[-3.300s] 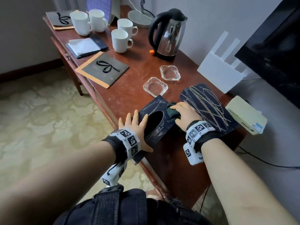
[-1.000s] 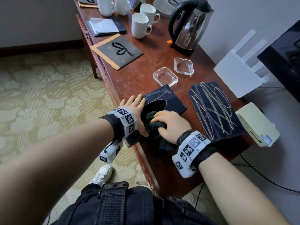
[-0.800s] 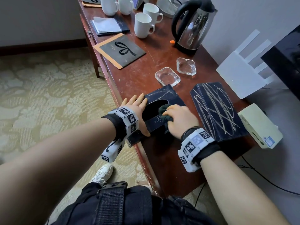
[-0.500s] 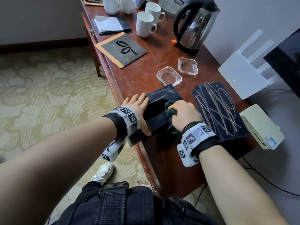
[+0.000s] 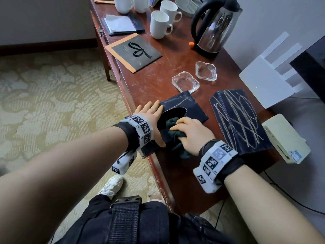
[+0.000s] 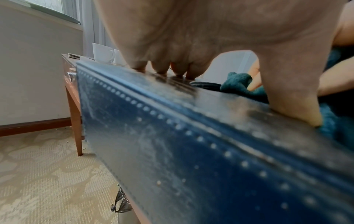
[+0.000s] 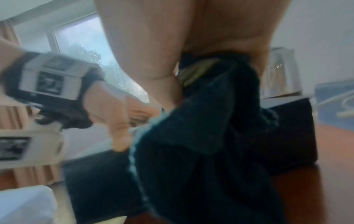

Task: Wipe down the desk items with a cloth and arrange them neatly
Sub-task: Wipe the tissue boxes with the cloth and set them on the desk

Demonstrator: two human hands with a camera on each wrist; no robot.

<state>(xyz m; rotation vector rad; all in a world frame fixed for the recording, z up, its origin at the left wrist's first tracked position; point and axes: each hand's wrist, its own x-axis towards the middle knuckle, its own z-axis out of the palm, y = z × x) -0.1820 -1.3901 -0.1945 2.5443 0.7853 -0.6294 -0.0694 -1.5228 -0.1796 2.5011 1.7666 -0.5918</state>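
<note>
A dark blue tissue box cover (image 5: 191,108) with an oval opening lies at the desk's front edge; its stitched side (image 6: 191,159) fills the left wrist view. My left hand (image 5: 154,118) lies flat on its left part, fingers straight, thumb (image 6: 298,109) pressing the top. My right hand (image 5: 190,132) grips a dark green cloth (image 5: 173,127) and presses it on the cover beside the opening; the cloth (image 7: 201,136) hangs blurred under the palm. A second dark blue cover (image 5: 239,120) with chalky scribbles lies to the right.
Two glass ashtrays (image 5: 185,81) (image 5: 205,70) sit behind the cover. Farther back stand a steel kettle (image 5: 212,27), white mugs (image 5: 159,24), a grey card with a bow (image 5: 135,51) and a notepad folder (image 5: 121,24). A white router (image 5: 267,74) and a cream box (image 5: 284,138) are at right.
My right hand has dragged the cloth back and forth over the cover, now back toward me and left near the opening. The left hand stays flat on the cover.
</note>
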